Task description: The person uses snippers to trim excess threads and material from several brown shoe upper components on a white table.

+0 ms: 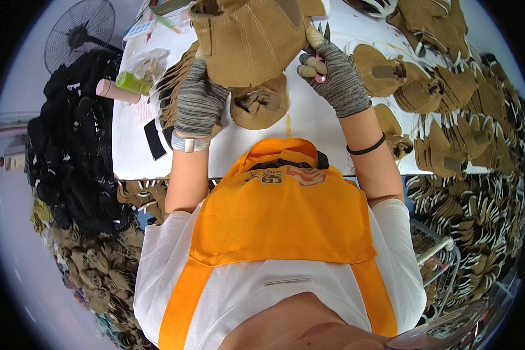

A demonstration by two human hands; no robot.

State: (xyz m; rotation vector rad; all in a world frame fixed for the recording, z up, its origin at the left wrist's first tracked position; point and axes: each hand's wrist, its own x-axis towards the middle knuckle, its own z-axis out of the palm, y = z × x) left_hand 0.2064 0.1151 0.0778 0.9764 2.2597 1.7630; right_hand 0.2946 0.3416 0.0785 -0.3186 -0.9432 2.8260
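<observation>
By the left hand [201, 99], a tan shoe upper [251, 44] is gripped at its left side; by the right hand [336, 76], its right side and pink-handled snips [321, 76] are held. Raised over the bench [131, 160] toward its far edge, the upper is judged light and pliable, best taken by its sides.
</observation>
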